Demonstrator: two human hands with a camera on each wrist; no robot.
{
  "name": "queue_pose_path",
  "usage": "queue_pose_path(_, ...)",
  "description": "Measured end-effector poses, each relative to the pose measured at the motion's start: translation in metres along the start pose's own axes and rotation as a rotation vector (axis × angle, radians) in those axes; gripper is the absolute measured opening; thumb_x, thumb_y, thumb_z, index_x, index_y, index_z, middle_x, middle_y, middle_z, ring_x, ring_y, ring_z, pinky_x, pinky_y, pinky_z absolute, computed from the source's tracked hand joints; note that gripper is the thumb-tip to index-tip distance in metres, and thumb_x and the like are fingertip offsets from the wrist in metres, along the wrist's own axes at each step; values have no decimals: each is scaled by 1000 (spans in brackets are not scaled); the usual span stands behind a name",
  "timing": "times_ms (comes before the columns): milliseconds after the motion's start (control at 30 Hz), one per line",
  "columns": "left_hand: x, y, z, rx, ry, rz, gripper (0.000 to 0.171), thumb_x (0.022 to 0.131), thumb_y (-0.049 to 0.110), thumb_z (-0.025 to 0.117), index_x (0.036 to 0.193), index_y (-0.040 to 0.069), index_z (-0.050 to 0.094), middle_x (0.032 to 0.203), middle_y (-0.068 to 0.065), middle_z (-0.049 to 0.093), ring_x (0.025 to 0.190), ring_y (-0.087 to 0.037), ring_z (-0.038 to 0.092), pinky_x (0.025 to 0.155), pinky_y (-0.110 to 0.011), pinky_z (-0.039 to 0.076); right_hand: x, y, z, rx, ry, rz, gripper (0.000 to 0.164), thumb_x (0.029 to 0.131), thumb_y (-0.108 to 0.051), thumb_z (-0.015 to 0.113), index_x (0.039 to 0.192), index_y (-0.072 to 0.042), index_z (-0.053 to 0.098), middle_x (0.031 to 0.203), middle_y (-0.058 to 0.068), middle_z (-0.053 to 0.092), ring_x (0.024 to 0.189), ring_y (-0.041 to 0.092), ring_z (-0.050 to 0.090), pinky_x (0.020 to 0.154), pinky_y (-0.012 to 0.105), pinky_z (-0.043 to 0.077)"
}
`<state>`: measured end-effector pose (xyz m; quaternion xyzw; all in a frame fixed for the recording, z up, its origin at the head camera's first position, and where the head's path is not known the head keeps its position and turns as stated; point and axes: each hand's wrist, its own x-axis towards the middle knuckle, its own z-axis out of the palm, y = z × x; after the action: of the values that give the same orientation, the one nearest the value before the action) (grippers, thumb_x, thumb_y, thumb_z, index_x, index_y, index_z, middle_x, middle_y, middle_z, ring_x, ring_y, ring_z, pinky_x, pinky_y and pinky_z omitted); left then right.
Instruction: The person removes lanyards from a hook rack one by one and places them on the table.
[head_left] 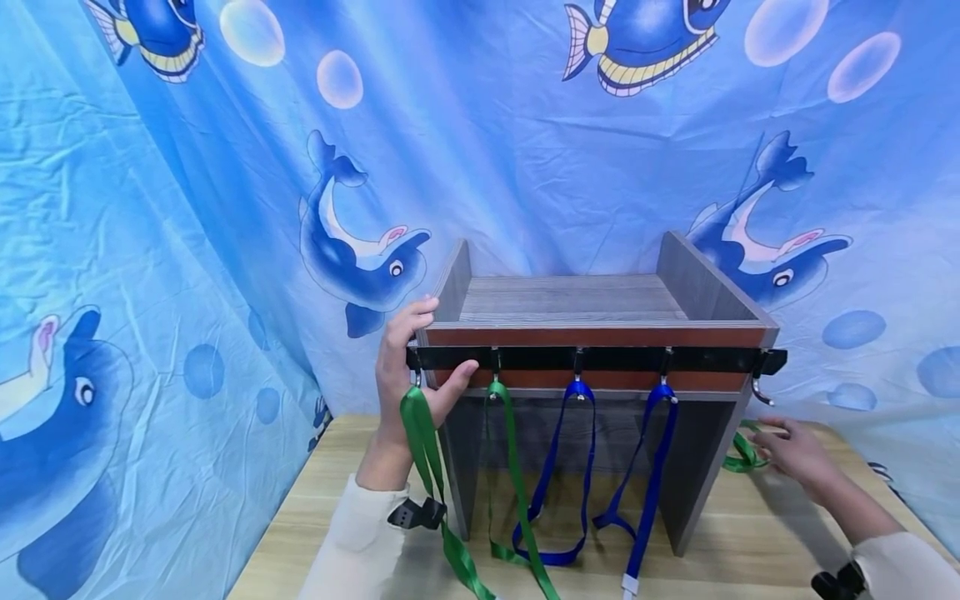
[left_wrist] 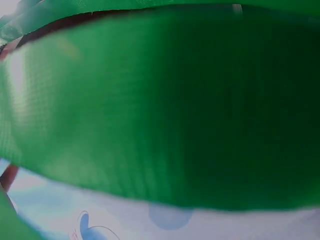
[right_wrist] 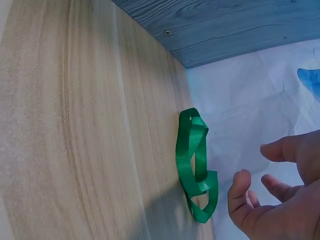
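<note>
My left hand (head_left: 405, 375) holds the left front corner of a grey wooden shelf (head_left: 570, 296), thumb across the black hook rail (head_left: 622, 359) and fingers at the side panel. A green lanyard (head_left: 423, 437) hangs from the leftmost hook beside this hand; its ribbon (left_wrist: 125, 115) fills most of the left wrist view. To the right of the shelf, my right hand (right_wrist: 280, 200) reaches over the table with fingers loosely bent. Just beyond its fingertips, a looped green lanyard (right_wrist: 185, 160) lies on the tabletop, apart from the fingers in the right wrist view.
Another green lanyard (head_left: 517, 467) and two blue lanyards, one in the middle (head_left: 555, 467) and one farther right (head_left: 652, 467), hang from the rail. The rightmost hook (head_left: 761, 390) carries nothing. A printed blue curtain (head_left: 510, 167) backs the wooden table (head_left: 337, 467).
</note>
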<state>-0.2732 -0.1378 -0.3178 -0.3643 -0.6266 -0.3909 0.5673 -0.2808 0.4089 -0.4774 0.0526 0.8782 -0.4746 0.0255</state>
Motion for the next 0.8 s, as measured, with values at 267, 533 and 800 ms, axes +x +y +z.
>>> queue_pose_path(267,1,1,0,-1,4,5,69,93,49,77,122,-10,57,136,-26,64,144,-36,56,124,-45,44,-13,-11,1,88,131,-71,49,112,-24,40,139,17,43,98,-24,64,82,-9,61,70,28,62)
queue_pose_path(533,2,0,0,-60,7,7,67,93,44,78,123,-11,54,138,-27,64,147,-39,54,125,-49,43,-35,-44,7,448,253,-187,19,111,-21,47,100,-23,63,87,-27,63,76,-5,65,60,21,56)
queue_pose_path(800,1,2,2,-70,-8,-10,70,94,44,77,127,-13,52,136,-28,64,146,-35,56,125,-46,44,-57,-77,14,817,238,-372,23,111,-12,48,95,-13,65,76,-4,66,63,9,63,47,24,46)
